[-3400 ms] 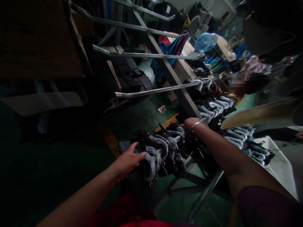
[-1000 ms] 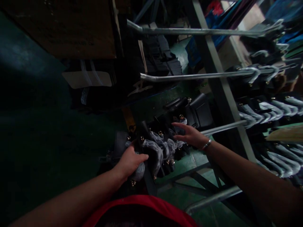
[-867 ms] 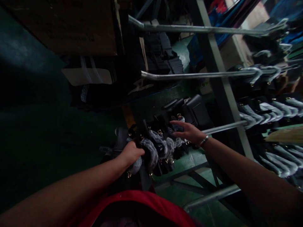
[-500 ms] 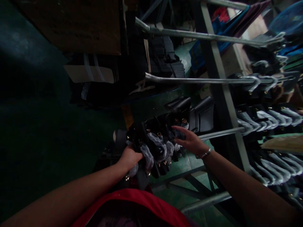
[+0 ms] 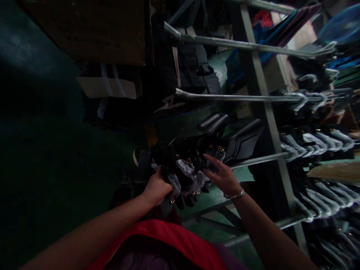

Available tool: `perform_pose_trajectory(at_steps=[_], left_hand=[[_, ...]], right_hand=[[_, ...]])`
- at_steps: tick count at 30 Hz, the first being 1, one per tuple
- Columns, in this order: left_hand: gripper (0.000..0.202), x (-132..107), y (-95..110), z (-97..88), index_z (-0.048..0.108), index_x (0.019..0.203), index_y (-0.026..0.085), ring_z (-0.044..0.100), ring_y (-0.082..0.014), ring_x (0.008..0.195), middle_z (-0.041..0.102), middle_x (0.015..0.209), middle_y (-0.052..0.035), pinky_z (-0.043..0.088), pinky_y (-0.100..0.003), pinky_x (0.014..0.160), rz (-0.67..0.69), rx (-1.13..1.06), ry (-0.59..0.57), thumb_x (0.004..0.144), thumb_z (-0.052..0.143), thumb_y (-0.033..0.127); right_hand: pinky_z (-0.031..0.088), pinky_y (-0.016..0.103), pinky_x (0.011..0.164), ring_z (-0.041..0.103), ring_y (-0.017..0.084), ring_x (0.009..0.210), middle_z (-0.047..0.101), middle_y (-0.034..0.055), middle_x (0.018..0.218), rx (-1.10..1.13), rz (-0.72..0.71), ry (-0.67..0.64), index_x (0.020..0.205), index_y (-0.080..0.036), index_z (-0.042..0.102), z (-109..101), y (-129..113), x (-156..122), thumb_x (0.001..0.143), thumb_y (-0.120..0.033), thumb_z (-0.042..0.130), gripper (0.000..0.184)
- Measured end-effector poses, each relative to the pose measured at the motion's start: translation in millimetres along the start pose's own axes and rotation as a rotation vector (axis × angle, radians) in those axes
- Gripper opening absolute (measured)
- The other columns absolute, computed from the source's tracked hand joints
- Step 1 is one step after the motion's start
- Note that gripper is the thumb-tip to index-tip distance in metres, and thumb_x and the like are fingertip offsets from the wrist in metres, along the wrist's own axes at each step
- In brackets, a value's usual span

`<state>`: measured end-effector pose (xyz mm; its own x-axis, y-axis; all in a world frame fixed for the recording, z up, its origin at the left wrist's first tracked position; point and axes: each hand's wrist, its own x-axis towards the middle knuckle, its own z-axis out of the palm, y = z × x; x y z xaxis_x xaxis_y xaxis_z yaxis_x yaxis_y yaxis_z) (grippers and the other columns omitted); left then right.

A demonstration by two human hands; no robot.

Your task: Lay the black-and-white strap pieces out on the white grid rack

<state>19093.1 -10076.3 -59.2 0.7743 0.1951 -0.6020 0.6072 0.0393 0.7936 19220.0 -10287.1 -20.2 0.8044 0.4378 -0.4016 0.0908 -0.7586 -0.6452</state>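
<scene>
Several black handbags (image 5: 168, 150) hang in a row on a metal rail, their handles wrapped in clear plastic and fitted with gold-coloured rings. At the row's left end, my left hand (image 5: 157, 187) is closed around a bag handle, with a plastic-wrapped handle (image 5: 174, 185) beside its thumb. My right hand (image 5: 225, 179) reaches in from the right, thumb and fingers apart, against the wrapped handles (image 5: 212, 165) there. Beyond it, a smooth black bag (image 5: 247, 140) lies tilted across the rail. The fingertips of both hands are partly hidden among the dark bags.
The metal rack's upright (image 5: 270, 112) stands to the right, with bare rail ends (image 5: 225, 98) jutting toward me. More wrapped bag handles (image 5: 327, 140) hang behind it. A large cardboard box (image 5: 112, 33) and stacked black pieces (image 5: 194, 67) are at the upper left.
My left hand has shifted slightly right and my right hand slightly left, so they are closer together. The smooth black bags beyond my right hand have tilted and spread toward the right.
</scene>
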Motion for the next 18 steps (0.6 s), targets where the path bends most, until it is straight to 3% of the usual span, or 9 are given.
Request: perform_pose_trajectory(at_steps=[3,7,13,18], left_hand=[[0.047,-17.0,-9.5,4.3,0.045,0.108,0.018,0.057,-0.0176,0.1,0.06,0.107,-0.0087,0.041,-0.027,0.092,0.028,-0.067,-0.005,0.065,0.064,0.014],[0.056,-32.2,-15.4,-6.7,0.04,0.116,0.019,0.056,-0.0153,0.104,0.058,0.114,-0.006,0.041,-0.023,0.092,-0.001,-0.101,-0.025,0.068,0.067,0.02],[0.054,-19.4,9.2,-28.8,0.046,0.117,0.019,0.056,-0.0163,0.103,0.059,0.114,-0.0036,0.041,-0.023,0.091,0.072,-0.037,-0.069,0.067,0.066,0.019],[0.056,-38.5,10.3,-26.8,0.045,0.118,0.02,0.057,-0.0164,0.1,0.06,0.112,-0.0033,0.043,-0.022,0.088,0.005,-0.039,-0.037,0.067,0.069,0.024]], right_hand=[[0.046,0.032,0.091,0.06,0.019,0.1,0.065,0.0015,0.106,0.014,0.021,0.104,0.117,-0.022,0.057,8.5,-4.1,-13.7,0.078,-0.032,0.057,0.04],[0.048,0.03,0.086,0.061,0.018,0.095,0.066,0.0011,0.099,-0.031,0.114,0.205,0.111,-0.023,0.059,19.1,-12.2,-26.8,0.078,-0.03,0.056,0.034],[0.048,0.032,0.087,0.062,0.019,0.094,0.066,0.0032,0.102,0.044,0.05,0.208,0.11,-0.022,0.059,21.2,-16.9,-16.8,0.076,-0.034,0.061,0.037],[0.049,0.031,0.085,0.061,0.019,0.096,0.065,0.0032,0.103,0.044,0.091,0.257,0.107,-0.023,0.059,29.5,-23.3,-24.8,0.08,-0.032,0.055,0.029]])
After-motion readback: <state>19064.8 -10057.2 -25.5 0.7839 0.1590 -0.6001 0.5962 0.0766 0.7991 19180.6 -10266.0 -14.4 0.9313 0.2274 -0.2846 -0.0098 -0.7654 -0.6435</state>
